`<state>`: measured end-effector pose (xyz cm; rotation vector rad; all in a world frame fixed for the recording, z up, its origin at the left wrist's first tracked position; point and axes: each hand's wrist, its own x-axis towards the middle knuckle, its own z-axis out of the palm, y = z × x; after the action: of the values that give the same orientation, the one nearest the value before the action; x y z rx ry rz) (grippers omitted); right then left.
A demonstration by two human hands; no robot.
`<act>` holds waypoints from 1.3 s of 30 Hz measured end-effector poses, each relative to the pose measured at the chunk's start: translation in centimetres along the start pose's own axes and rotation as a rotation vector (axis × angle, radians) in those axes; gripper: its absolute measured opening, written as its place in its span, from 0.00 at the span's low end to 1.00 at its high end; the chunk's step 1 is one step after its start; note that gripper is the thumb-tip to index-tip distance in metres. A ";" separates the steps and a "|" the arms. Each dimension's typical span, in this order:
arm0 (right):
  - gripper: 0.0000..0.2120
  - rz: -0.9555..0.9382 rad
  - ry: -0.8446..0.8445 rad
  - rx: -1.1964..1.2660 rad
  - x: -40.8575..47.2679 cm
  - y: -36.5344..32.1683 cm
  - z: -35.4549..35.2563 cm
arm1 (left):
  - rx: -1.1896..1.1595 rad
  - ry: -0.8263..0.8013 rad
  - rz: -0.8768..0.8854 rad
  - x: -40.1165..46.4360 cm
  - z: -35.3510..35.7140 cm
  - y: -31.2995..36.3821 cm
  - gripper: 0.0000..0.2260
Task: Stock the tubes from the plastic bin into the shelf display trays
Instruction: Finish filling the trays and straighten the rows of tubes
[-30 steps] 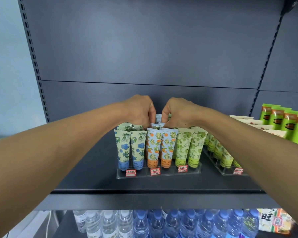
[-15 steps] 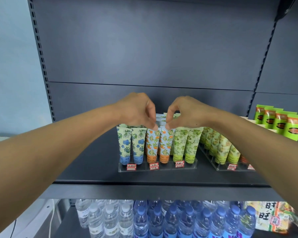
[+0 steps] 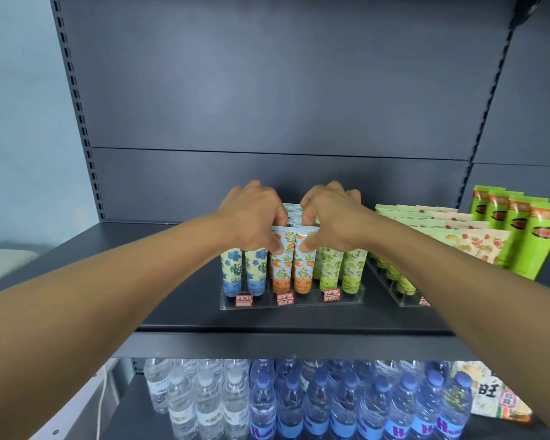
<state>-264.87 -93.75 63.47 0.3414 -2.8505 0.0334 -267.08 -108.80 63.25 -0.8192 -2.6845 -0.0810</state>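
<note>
Head view: my left hand (image 3: 254, 217) and right hand (image 3: 331, 217), fingers curled, apparently grip the orange-capped tubes (image 3: 294, 262) mid-row in the clear display tray (image 3: 356, 300), thumbs now lower on the front tubes than before.

Both forearms bare (sleeves, seemingly, out of view).

Both forearms reach forward and converge toward 12 o'clock. The left hand (image 3: 251, 217) sits at 11 o'clock, fingers curled down, thumb pointing inward; the right hand (image 3: 332, 215) mirrors it at 1 o'clock, knuckles up.
</note>
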 end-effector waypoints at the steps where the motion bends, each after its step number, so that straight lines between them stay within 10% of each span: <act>1: 0.17 0.000 0.006 0.009 0.0 0.0 0.1 | 0.001 0.003 -0.001 0.0 0.0 0.0 0.12; 39: 0.21 0.042 0.123 0.163 -4.5 1.3 -1.6 | -0.019 -0.002 -0.107 -3.1 -2.0 0.1 0.26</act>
<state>-260.58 -91.38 63.82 0.3013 -2.7386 0.2867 -264.01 -110.68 64.15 -0.6807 -2.7321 -0.1311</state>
